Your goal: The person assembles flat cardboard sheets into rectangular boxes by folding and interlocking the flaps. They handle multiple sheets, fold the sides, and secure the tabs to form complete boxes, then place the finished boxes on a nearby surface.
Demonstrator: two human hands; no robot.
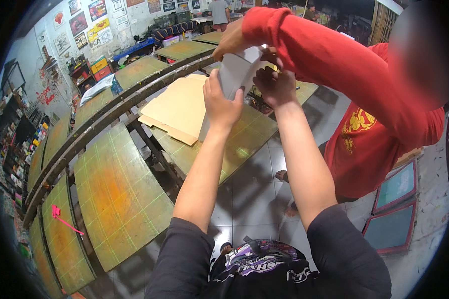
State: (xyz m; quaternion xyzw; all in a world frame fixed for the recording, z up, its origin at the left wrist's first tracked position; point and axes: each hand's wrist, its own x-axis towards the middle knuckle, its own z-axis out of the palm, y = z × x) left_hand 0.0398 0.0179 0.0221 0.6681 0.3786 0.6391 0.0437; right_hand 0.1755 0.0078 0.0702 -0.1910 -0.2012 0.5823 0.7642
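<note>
My left hand (221, 105) grips the lower part of a tall grey cardboard box (238, 71), thumb on one side and fingers on the other. The box stands tilted above a printing board, its top end facing up. Just right of it my right hand (276, 88) is raised, fingers apart and slightly curled, with nothing visible in it. A co-worker in a red sweatshirt (329, 60) reaches across from the right. That person's hand (229, 41) is at the top of the box; their other hand is partly hidden behind it.
Flat tan cardboard sheets (177, 107) lie on the board beneath the box. Green-and-orange printing boards (117, 192) line a long curved rail (80, 134). A pink tool (57, 212) rests on one board at left. Framed screens (391, 229) lean at lower right.
</note>
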